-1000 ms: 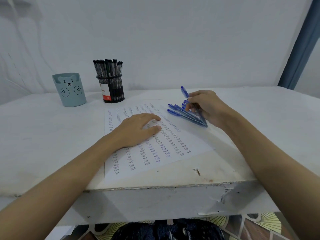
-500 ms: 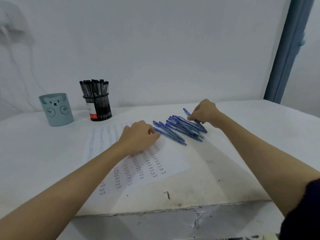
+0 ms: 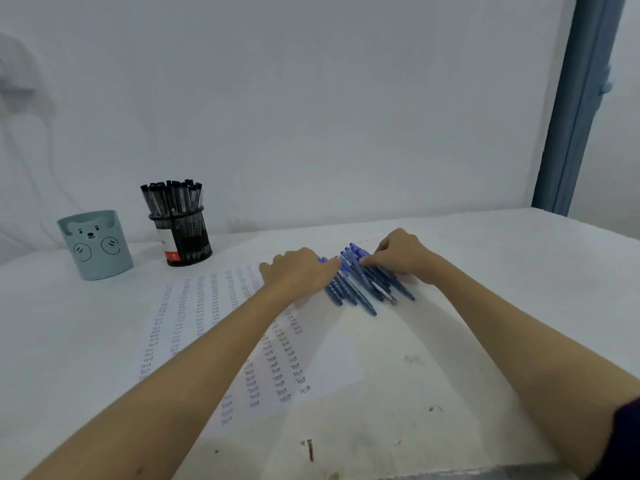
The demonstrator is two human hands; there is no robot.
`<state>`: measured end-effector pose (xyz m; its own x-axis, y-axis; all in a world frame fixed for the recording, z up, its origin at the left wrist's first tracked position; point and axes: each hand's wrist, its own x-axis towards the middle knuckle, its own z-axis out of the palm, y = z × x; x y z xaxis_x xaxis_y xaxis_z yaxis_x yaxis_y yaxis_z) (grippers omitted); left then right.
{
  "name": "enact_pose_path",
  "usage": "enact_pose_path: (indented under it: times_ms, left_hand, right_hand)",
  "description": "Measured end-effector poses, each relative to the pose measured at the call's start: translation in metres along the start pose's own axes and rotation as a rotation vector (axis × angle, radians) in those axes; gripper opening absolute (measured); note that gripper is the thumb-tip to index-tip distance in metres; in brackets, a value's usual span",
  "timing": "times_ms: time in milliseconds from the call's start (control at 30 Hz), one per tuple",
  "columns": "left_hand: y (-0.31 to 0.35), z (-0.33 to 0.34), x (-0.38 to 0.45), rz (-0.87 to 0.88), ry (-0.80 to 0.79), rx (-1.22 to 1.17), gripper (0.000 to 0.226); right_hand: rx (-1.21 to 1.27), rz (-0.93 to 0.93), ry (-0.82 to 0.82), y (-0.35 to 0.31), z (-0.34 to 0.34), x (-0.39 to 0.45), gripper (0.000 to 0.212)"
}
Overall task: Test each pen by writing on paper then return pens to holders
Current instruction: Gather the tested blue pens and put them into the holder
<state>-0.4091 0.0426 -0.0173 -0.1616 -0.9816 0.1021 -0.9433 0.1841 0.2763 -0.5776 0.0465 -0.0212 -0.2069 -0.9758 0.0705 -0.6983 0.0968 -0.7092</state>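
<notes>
Blue pens (image 3: 360,285): a loose row lying flat right of frame centre, on the far right edge of the paper and the table beside it; long axes roughly parallel, running from upper left to lower right; which end bears the tip cannot be told.
Left hand (image 3: 300,271): at frame centre, knuckles up, fingers curled onto the left side of the pen row; whether it clasps a pen cannot be told.
Right hand (image 3: 401,254): just right of the row, fingers bent down onto the pens' upper ends; its grip likewise cannot be told.
Paper (image 3: 214,327): white sheet filled with columns of small blue handwriting, partly covered by the left forearm.
Mesh holder (image 3: 183,237): black, upright, upper left of the paper, packed with black pens (image 3: 172,195) standing upright.
Bear cup (image 3: 95,245): pale teal, at the far left beside the mesh holder; its contents are out of sight.
Table (image 3: 485,306): white, scuffed, chipped at the near edge.
Wall (image 3: 311,98): plain white behind.
</notes>
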Motion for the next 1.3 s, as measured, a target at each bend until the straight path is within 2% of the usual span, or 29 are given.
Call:
enact_pose_path:
  times_ms: [33, 100, 167, 200, 267, 333, 367, 500, 567, 667, 800, 967, 1133, 1233, 1300]
  left_hand:
    - [0.004, 0.0, 0.002, -0.014, -0.006, -0.007, 0.045]
    - [0.011, 0.003, 0.008, -0.036, -0.036, -0.053, 0.046]
    - [0.018, 0.006, 0.011, -0.047, -0.083, -0.101, 0.047]
    - [0.02, 0.006, 0.012, -0.057, -0.119, -0.13, 0.048]
    - [0.027, 0.004, 0.01, -0.072, -0.202, -0.189, 0.057]
    - [0.031, 0.004, 0.01, -0.065, -0.252, -0.214, 0.071]
    - [0.032, 0.004, 0.01, -0.06, -0.26, -0.217, 0.07]
    - [0.033, 0.006, 0.017, -0.038, -0.264, -0.256, 0.039]
    - [0.034, 0.009, 0.022, -0.028, -0.239, -0.24, 0.031]
    - [0.039, 0.009, 0.026, 0.003, -0.221, -0.162, 0.029]
    - [0.045, 0.011, 0.031, 0.047, -0.21, -0.05, 0.025]
    - [0.043, 0.014, 0.029, 0.121, -0.133, 0.033, 0.018]
    - [0.034, 0.015, 0.034, 0.109, -0.138, -0.028, 0.031]
    - [0.033, 0.017, 0.032, 0.136, -0.112, -0.002, 0.031]
    - [0.032, 0.019, 0.029, 0.151, -0.084, 0.018, 0.031]
  right_hand:
    - [0.012, -0.003, 0.001, 0.002, 0.001, 0.003, 0.052]
    - [-0.01, 0.0, -0.018, 0.001, 0.001, 0.005, 0.05]
    - [-0.065, 0.012, -0.042, -0.003, -0.002, 0.005, 0.027]
    - [-0.085, 0.018, -0.052, -0.006, -0.003, 0.006, 0.028]
    - [-0.12, 0.025, -0.068, -0.011, -0.004, 0.007, 0.043]
    - [-0.135, 0.032, -0.062, -0.013, -0.004, 0.01, 0.044]
    - [-0.134, 0.038, -0.058, -0.013, -0.004, 0.011, 0.043]
    - [-0.22, 0.054, -0.058, -0.014, -0.004, 0.016, 0.041]
    - [-0.324, 0.054, -0.054, -0.014, -0.004, 0.017, 0.037]
    - [-0.397, 0.05, -0.027, -0.011, -0.001, 0.019, 0.035]
    - [-0.375, 0.058, 0.004, -0.005, 0.003, 0.022, 0.03]
    - [-0.418, 0.044, 0.059, 0.0, 0.004, 0.016, 0.015]
    - [-0.23, 0.073, 0.1, 0.002, -0.007, 0.02, 0.024]
    - [0.244, 0.131, 0.119, 0.0, -0.012, 0.021, 0.02]
    - [0.469, 0.148, 0.121, -0.004, -0.013, 0.018, 0.013]
